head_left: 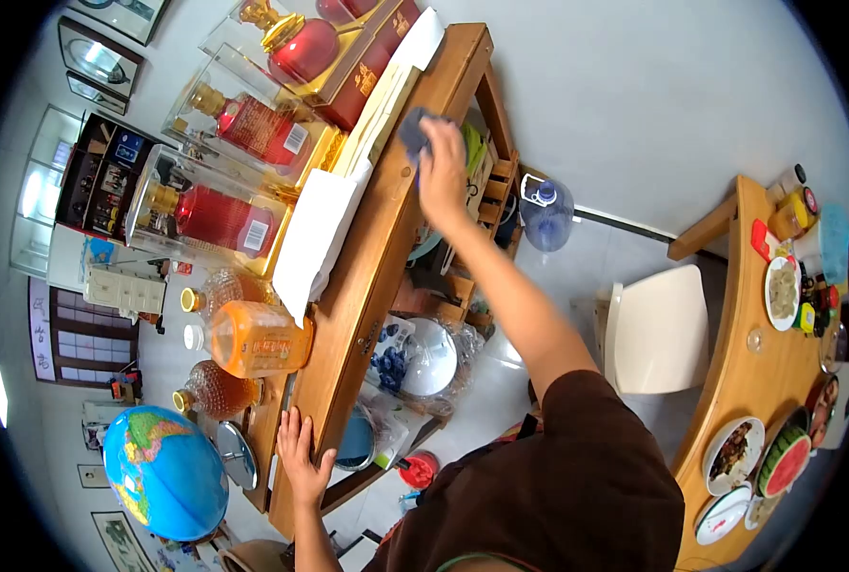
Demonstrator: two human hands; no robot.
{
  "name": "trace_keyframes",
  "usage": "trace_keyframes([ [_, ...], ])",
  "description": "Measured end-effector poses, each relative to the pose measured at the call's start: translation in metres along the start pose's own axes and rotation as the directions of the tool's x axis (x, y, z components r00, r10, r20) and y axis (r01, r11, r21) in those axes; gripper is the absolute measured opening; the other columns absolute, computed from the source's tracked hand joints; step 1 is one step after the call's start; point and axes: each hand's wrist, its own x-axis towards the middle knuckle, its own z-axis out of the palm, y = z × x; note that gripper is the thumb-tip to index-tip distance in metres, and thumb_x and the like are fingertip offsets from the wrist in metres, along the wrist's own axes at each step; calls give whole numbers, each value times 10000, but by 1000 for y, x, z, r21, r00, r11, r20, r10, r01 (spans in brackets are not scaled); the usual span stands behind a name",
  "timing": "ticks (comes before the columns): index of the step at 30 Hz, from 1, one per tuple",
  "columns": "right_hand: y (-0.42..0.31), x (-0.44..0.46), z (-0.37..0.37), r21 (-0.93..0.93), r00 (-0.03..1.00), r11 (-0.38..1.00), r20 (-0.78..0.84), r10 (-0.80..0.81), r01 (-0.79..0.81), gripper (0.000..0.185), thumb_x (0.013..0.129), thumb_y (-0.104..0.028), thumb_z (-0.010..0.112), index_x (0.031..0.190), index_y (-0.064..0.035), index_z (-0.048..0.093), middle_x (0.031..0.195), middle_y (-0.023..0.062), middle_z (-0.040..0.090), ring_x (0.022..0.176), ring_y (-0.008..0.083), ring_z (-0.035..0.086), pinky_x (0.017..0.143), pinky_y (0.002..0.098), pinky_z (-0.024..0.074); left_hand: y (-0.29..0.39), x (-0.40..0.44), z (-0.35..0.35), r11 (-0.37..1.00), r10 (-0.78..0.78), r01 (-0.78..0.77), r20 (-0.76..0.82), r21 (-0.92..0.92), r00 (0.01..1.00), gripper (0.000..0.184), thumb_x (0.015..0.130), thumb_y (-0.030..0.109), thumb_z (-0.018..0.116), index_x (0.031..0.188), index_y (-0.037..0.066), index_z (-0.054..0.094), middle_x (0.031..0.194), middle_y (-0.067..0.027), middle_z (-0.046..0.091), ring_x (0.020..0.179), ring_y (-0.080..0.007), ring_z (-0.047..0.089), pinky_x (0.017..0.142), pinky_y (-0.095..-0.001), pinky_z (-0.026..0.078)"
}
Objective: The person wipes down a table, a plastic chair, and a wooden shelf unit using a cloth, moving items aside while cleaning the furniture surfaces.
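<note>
My right hand [441,172] reaches out to the far part of the wooden table [372,250]. Its fingers press a dark grey cloth [415,133] onto the tabletop near the front edge. My left hand [303,461] lies palm down on the near part of the same table, fingers spread, holding nothing. Beyond the left hand are a jug of orange liquid [258,338] and a textured amber bottle [217,391]. White paper [320,229] lies on the table between the hands, beside boxed red bottles [224,219].
A globe [165,472] and a round mirror [237,456] stand at the lower left. Under the table are small drawers and plastic-wrapped items. A water bottle [546,214], a cream chair [655,329] and another table [701,424] with dishes are to the right.
</note>
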Motion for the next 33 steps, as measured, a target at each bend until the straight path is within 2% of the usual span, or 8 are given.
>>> trace_keyframes([
  [9,134,175,23,-233,997,971,55,-45,57,403,907,-99,604,1296,-198,571,1362,44,555,1279,306,474,1074,487,393,1,2,2,1000,-10,10,-15,0,1000,671,831,363,700,1408,75,517,1554,-176,379,1457,-392,300,1158,-546,210],
  [13,80,126,-8,-336,932,889,294,-214,311,401,867,-53,607,1256,-150,593,1281,72,602,1250,298,496,1052,478,410,0,1,1,1000,-21,21,-17,8,1000,666,836,379,691,1403,73,523,1551,-168,386,1454,-391,305,1154,-552,218],
  [17,14,49,-38,-146,818,895,486,-306,421,461,807,-2,625,1249,-131,596,1274,123,598,1239,356,494,1021,481,426,0,0,0,999,-49,49,-10,10,999,663,850,437,665,1396,84,536,1557,-146,384,1462,-377,296,1157,-548,213],
  [24,-1,3,-55,-139,805,879,485,-340,456,479,848,-22,611,1310,-138,556,1338,129,565,1239,370,500,1036,478,415,1,-1,0,999,-48,48,-44,13,998,681,829,432,684,1399,90,534,1560,-136,382,1464,-372,291,1149,-545,231],
  [28,1,-15,-34,10,946,971,224,-235,239,473,861,1,570,1324,-88,533,1321,178,566,1225,370,515,1048,467,402,3,-1,2,999,3,-2,-53,35,999,685,833,363,686,1431,87,499,1563,-128,379,1466,-362,288,1170,-503,227],
  [29,-3,-36,-26,50,981,986,109,-163,158,470,864,11,556,1326,-66,524,1306,197,570,1227,372,515,1053,458,399,10,-2,0,1000,9,-8,-50,19,999,683,839,336,682,1444,86,486,1566,-125,375,1468,-358,285,1179,-497,215],
  [31,-43,-86,-23,255,957,922,67,283,-291,476,880,14,573,1345,-38,487,1328,190,563,1253,354,525,1069,430,406,8,-3,3,998,45,-42,-53,44,998,677,861,296,664,1466,76,455,1570,-139,364,1472,-356,277,1188,-493,201],
  [33,-74,-144,-29,229,957,930,88,276,-289,483,893,5,581,1357,-66,465,1357,194,544,1247,366,537,1068,433,412,6,-4,6,997,82,-81,-67,17,994,666,884,314,648,1468,64,450,1568,-154,362,1468,-364,281,1184,-494,206],
])
